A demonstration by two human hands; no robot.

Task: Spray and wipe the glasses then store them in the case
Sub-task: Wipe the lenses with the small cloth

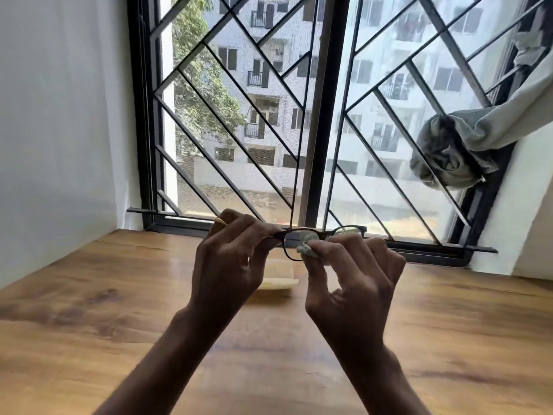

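Observation:
Dark-framed glasses (348, 229) are held up above the wooden table (89, 310), in front of the window. My left hand (236, 259) grips the left end of the frame. My right hand (353, 271) pinches a small pale green cloth (308, 248) against the left lens; part of the cloth shows through the lens. A pale yellow case (279, 280) lies on the table behind my hands, mostly hidden by them. No spray bottle is in view.
A barred window (323, 115) with a dark sill runs along the table's far edge. A white wall stands at the left. A knotted grey curtain (449, 154) hangs at the right of the window.

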